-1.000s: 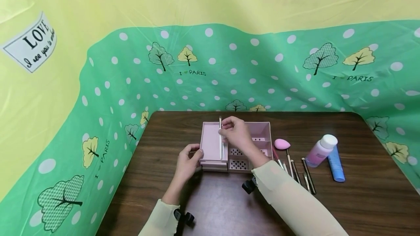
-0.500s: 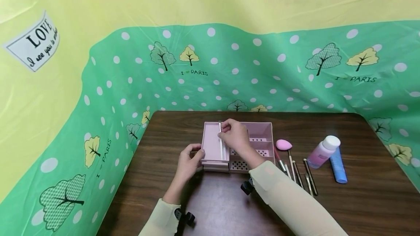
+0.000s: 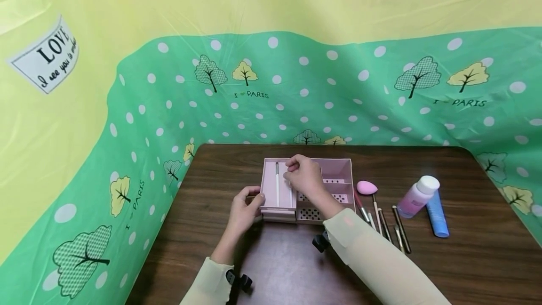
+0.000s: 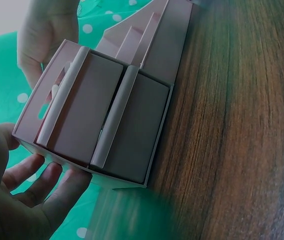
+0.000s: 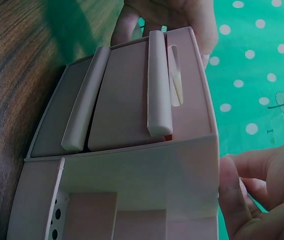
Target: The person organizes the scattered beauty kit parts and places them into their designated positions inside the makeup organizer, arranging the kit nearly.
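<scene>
My left hand (image 3: 242, 208) grips the left end of a pink makeup organizer (image 3: 278, 215). In the left wrist view its thumb lies at the top edge and its fingers (image 4: 64, 192) spread along the side wall. A slim white makeup brush (image 3: 277, 185) with a dark tip lies on the organizer's flat top. My right hand (image 3: 304, 173) is over the right part of that top, just beside a second pale stick (image 3: 290, 196), partly hidden by the hand. In the right wrist view, thumb and forefinger (image 5: 229, 172) meet at the organizer's edge; whether they pinch anything is hidden.
Right of the organizer lie a pink makeup sponge (image 3: 366, 187) and several makeup brushes (image 3: 401, 229). A pink bottle with a white cap (image 3: 417, 196) and a blue tube (image 3: 437, 213) are farther right. The organizer's open compartments (image 3: 335, 187) have perforated parts. A patterned cloth (image 3: 237, 112) hangs behind the table.
The white brush has left my right fingers and now lies farther left on the organizer's top. My right hand stays nearly in place; the left keeps its grip.
</scene>
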`<act>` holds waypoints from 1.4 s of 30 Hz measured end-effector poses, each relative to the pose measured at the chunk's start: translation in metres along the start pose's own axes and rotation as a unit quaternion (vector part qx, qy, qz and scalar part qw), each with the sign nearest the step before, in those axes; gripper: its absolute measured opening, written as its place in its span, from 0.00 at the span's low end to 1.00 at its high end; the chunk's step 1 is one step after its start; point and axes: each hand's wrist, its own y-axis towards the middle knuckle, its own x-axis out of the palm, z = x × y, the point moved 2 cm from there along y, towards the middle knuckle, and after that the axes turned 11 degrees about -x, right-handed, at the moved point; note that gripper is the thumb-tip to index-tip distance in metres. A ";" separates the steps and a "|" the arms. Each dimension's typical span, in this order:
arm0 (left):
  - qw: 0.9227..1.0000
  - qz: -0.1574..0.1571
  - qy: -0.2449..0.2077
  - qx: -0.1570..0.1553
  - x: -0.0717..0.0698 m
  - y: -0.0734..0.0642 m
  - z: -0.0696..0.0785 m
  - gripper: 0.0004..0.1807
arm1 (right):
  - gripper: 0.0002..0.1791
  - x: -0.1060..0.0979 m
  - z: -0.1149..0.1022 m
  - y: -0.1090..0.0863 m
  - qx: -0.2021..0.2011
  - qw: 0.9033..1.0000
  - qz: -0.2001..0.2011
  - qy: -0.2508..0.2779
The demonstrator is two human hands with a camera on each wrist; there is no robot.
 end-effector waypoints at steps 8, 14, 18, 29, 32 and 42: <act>1.000 0.001 -0.003 0.000 0.000 -0.001 -0.001 0.15 | 0.13 -0.006 0.003 -0.004 0.001 0.999 0.000 0.033; 1.000 0.001 -0.005 -0.003 0.000 -0.001 -0.002 0.15 | 0.13 -0.016 0.010 -0.008 -0.004 1.000 -0.003 0.023; 1.000 0.000 -0.006 -0.004 0.000 -0.001 -0.003 0.16 | 0.13 -0.023 0.018 -0.013 -0.013 1.000 -0.006 0.014; 1.000 -0.007 -0.013 -0.013 0.001 0.000 -0.003 0.16 | 0.14 -0.046 0.033 -0.031 -0.039 0.999 -0.005 -0.004; 1.000 -0.012 -0.011 -0.008 0.001 0.001 -0.004 0.16 | 0.13 -0.055 0.037 -0.036 -0.044 0.999 -0.002 -0.014; 1.000 -0.010 -0.017 -0.015 0.000 -0.002 0.001 0.16 | 0.12 -0.082 0.050 -0.051 -0.047 0.998 0.001 -0.049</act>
